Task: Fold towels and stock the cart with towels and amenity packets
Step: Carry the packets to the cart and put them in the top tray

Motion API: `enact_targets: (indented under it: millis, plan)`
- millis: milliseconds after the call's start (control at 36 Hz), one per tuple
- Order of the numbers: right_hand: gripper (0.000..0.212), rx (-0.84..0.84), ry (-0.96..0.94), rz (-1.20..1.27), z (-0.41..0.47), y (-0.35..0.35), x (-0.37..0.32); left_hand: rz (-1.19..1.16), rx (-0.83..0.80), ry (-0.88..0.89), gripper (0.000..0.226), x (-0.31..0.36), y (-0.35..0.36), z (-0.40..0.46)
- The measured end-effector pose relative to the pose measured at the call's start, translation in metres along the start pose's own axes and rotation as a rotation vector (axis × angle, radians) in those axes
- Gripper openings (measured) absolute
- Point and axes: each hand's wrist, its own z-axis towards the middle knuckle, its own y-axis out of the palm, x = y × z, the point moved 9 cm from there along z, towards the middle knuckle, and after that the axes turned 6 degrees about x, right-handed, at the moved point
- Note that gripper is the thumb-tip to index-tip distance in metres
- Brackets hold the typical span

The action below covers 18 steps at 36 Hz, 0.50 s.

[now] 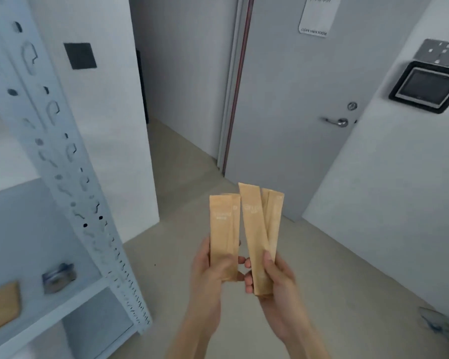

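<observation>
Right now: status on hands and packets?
Left hand grips one tan amenity packet. Right hand grips a fan of several tan packets. Cart not in view; nothing between the hands and the shelving rack at left.

Soft even daylight, motion blur, wide-angle bending at edges

You hold tan kraft-paper packets point(223, 237) with faint pale lettering. The shelving upright point(62, 156) is white, punched with dark slots. A black square point(80, 55) marks the white wall; the door point(296, 99) is pale grey with a reddish-brown edge strip, the floor point(182, 177) beige. The wall panel point(425, 86) is black-framed with a grey screen.
</observation>
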Motion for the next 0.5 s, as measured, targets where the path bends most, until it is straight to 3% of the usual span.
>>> enact_targets:
  millis: [278,500]
  plan:
    - [0.037,-0.019,-0.041,-0.044,0.135,0.012,-0.048,-0.023,-0.056,-0.035,0.033,0.011,0.059,0.14]
    - [0.03,-0.097,-0.031,-0.009,0.272,0.011,-0.077,0.003,0.029,-0.018,0.031,-0.008,0.082,0.266]
